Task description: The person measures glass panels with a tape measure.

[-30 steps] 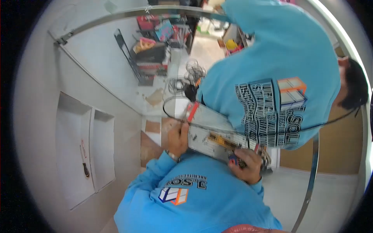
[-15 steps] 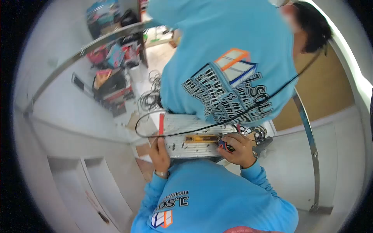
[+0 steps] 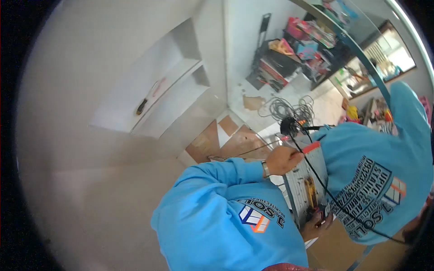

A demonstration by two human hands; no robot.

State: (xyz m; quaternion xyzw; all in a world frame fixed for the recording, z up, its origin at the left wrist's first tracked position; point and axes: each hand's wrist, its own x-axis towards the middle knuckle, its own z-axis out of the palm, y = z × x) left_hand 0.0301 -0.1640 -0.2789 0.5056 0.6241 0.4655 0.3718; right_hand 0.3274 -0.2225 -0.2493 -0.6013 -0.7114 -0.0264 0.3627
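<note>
A dark tape measure (image 3: 322, 213) sits at the near right part of a pale, ribbed platform (image 3: 296, 183), and the right hand (image 3: 317, 227) is closed around it, with the fingers wrapped over its casing. Just beside it, a yellow tool (image 3: 311, 192) lies lengthwise on the platform, among small dark bits too blurred to name. The left hand (image 3: 284, 160) is at the platform's far left end, near a red end piece (image 3: 310, 147), its fingers bent inward; whether they grip anything, I cannot tell. A wristband (image 3: 266, 169) circles that wrist. A black cable (image 3: 332, 195) runs over the platform, past the left hand's fingertips, and on across the back of another person (image 3: 377, 180) in a light blue top, who is close against the platform's right side. Beyond the far end, loops of grey cable (image 3: 281, 109) lie on the floor, near a dark bundle (image 3: 288, 126). Brown floor pieces (image 3: 205, 141) are left of the platform. Farther off, a heap of boxes and bags (image 3: 282, 65) stands by the wall. Over on the left, a screwdriver (image 3: 141, 107) with a dark handle rests in a white wall recess (image 3: 122, 108).
</note>
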